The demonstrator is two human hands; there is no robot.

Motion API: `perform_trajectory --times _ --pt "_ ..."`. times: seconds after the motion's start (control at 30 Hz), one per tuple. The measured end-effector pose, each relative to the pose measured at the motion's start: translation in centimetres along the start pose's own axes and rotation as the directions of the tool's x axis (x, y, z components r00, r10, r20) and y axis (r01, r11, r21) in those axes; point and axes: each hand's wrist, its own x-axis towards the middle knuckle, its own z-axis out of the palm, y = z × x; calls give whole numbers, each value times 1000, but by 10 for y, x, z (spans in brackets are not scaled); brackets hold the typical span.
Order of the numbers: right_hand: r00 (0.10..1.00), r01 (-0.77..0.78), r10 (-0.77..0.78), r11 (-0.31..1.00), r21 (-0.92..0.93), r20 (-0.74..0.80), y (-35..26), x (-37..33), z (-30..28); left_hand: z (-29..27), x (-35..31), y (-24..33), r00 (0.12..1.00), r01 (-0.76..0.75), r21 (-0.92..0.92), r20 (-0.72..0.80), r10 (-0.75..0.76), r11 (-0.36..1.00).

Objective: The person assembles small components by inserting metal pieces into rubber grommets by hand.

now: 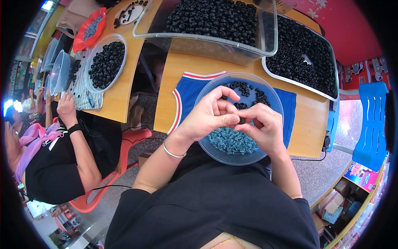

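Observation:
My two hands meet over a round clear plastic bowl (240,162) in front of me. My left hand (207,116), a silver bangle on its wrist, has its thumb and fingers pinched against a small black round part (241,120). From the other side my right hand (265,126) grips the same part with thumb and forefinger. Fingers hide most of it. Below them in the bowl lies a heap of small teal, twisted-looking pieces (232,142). Loose black parts (262,97) lie in its far side. A blue cloth garment (190,93) with red and white trim is spread underneath.
Behind the bowl stands a large clear bin (207,49) of black round parts. A white-rimmed tray (298,86) of black ring parts sits right. At left, a seated person's hand (67,108) is near a tub (124,62) of black parts. A blue chair (370,124) stands right.

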Motion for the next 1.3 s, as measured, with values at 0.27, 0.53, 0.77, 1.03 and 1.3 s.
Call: perform_trajectory --times 0.27,0.53,0.77,1.03,1.3 --pt "918 -326 382 877 352 -103 7 3 -12 16 47 78 861 -427 575 23 508 698" --pt "867 -433 491 827 358 -87 25 -7 -15 12 46 52 869 -349 927 265 417 138" --pt "965 -260 262 927 -272 -29 32 -2 -11 -9 29 -14 933 -240 968 249 261 -67" --pt "976 -208 216 933 -293 -6 33 4 -7 -12 31 -21 932 -199 972 228 282 -129" --pt "976 -199 217 909 -366 10 34 2 -11 -19 11 -5 980 -43 454 -155 126 890"
